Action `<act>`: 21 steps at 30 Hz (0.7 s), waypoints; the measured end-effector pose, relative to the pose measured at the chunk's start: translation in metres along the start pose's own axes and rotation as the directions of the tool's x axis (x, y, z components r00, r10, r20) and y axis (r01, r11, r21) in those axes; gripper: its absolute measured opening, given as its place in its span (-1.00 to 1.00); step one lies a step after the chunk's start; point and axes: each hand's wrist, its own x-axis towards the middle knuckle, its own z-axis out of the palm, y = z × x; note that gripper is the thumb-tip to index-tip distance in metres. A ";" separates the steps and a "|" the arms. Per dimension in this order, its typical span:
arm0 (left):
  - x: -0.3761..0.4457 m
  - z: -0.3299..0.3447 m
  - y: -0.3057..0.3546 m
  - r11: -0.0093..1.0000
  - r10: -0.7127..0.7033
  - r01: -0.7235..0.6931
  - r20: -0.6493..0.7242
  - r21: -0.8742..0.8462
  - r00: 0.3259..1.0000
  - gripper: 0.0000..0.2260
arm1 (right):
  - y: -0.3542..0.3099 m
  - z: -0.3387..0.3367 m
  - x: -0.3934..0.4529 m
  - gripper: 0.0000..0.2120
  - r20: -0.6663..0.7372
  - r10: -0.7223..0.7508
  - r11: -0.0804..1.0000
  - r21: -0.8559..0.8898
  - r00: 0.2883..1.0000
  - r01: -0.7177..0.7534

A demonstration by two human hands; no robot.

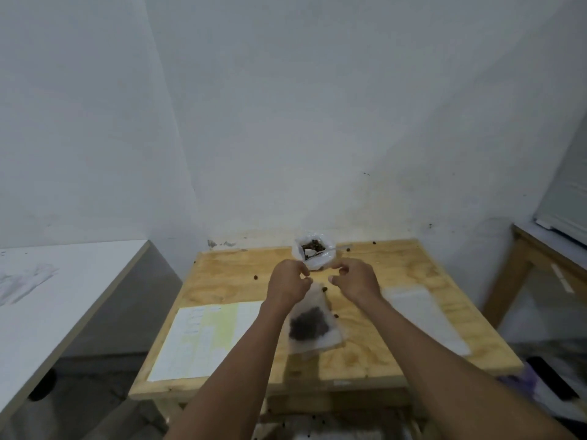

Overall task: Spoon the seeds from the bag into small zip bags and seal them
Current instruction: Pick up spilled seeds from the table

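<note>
No text, label, brand or number can be read anywhere. Faint printed rows are seen on the paper sheet (pixel 203 338) lying on the wooden table (pixel 365 354), partly tinted yellow, but the marks are too blurred and small to be made out. Nothing legible is shown on the seed bag (pixel 313 254) or on the small zip bag (pixel 313 325).

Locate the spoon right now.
Head view: the spoon lies in the open seed bag at the table's far edge, handle pointing right, beyond both hands.
</note>
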 end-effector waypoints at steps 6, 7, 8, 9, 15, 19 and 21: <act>-0.003 0.040 0.068 0.997 0.066 -0.062 0.092 -0.046 0.994 -0.89 | 0.041 -0.065 0.001 -0.78 -0.111 0.153 0.988 -0.016 0.982 -0.155; -0.005 0.049 0.078 0.996 0.076 -0.071 0.109 -0.049 0.991 -0.89 | 0.051 -0.074 0.000 -0.78 -0.133 0.183 0.981 -0.040 0.974 -0.190; -0.007 0.058 0.088 0.996 0.077 -0.072 0.123 -0.049 0.989 -0.88 | 0.061 -0.082 -0.001 -0.78 -0.155 0.212 0.973 -0.063 0.965 -0.223; -0.009 0.067 0.096 0.997 0.074 -0.068 0.130 -0.049 0.989 -0.86 | 0.071 -0.088 -0.003 -0.77 -0.173 0.237 0.963 -0.087 0.956 -0.254; -0.025 0.113 0.128 1.000 0.015 -0.013 0.144 -0.011 0.990 -0.79 | 0.107 -0.098 -0.019 -0.66 -0.187 0.304 0.895 -0.282 0.934 -0.347; -0.030 0.124 0.136 1.000 -0.022 0.021 0.100 0.008 0.995 -0.89 | 0.113 -0.092 -0.025 -0.66 -0.135 0.293 0.870 -0.372 0.947 -0.322; -0.031 0.125 0.139 0.999 -0.038 0.038 0.074 -0.004 0.997 -0.92 | 0.112 -0.091 -0.027 -0.65 -0.141 0.285 0.870 -0.378 0.948 -0.317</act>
